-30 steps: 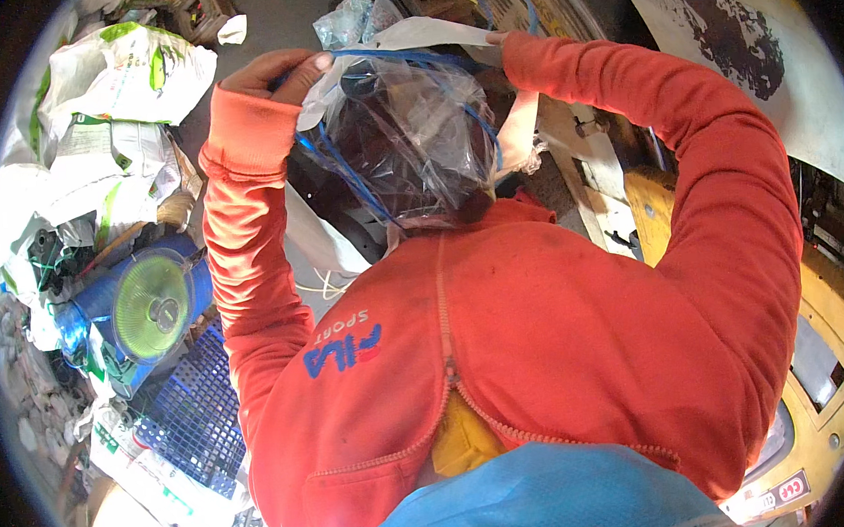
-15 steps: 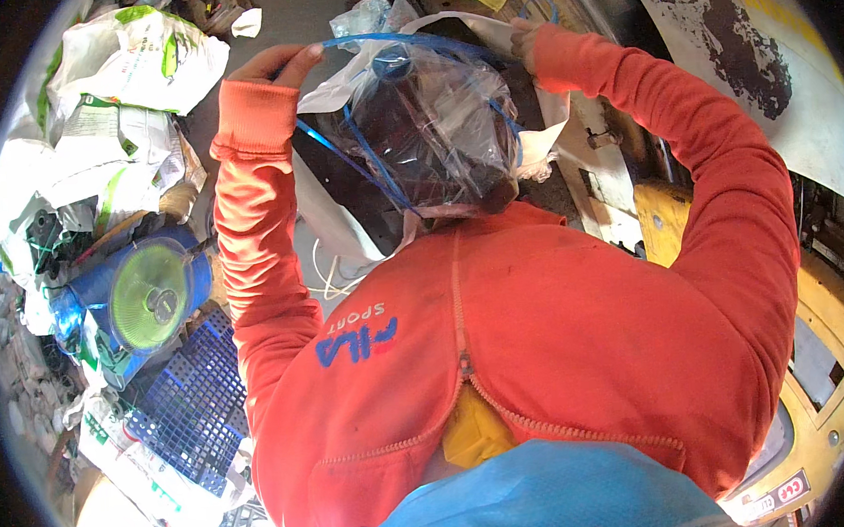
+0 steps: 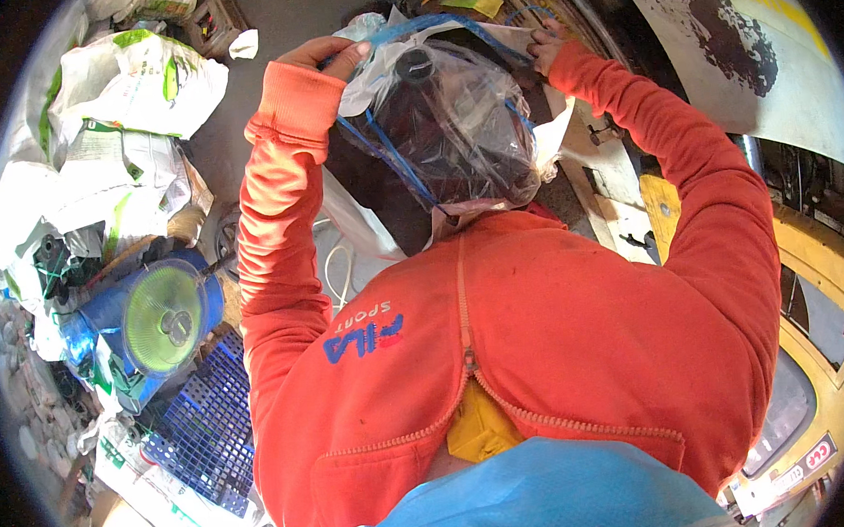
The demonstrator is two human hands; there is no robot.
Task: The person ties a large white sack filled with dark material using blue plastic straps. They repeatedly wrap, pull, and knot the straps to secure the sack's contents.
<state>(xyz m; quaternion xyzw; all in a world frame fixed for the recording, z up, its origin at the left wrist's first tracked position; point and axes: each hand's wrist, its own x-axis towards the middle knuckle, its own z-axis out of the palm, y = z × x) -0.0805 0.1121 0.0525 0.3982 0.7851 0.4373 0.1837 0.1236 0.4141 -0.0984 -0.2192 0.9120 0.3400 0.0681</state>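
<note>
A clear plastic bag with blue edging hangs open-mouthed in front of my chest, its inside dark. White sheeting shows around the bag's mouth, perhaps an outer sack. My left hand pinches the blue edge at the upper left, thumb pointing right. At the upper right, my right hand has its fingers closed on the white and blue rim. Both arms are raised and the rim stretches between the hands. The bag's lower end is hidden by my red jacket.
White and green sacks pile up at the left, above a green round fan and a blue plastic crate. Yellow machine framing stands close on the right, below a stained pale panel.
My left hand has shifted right along with the rim, and my right hand slightly right. The blue edge now rises to a peak between them. The whole view has shifted a little.
</note>
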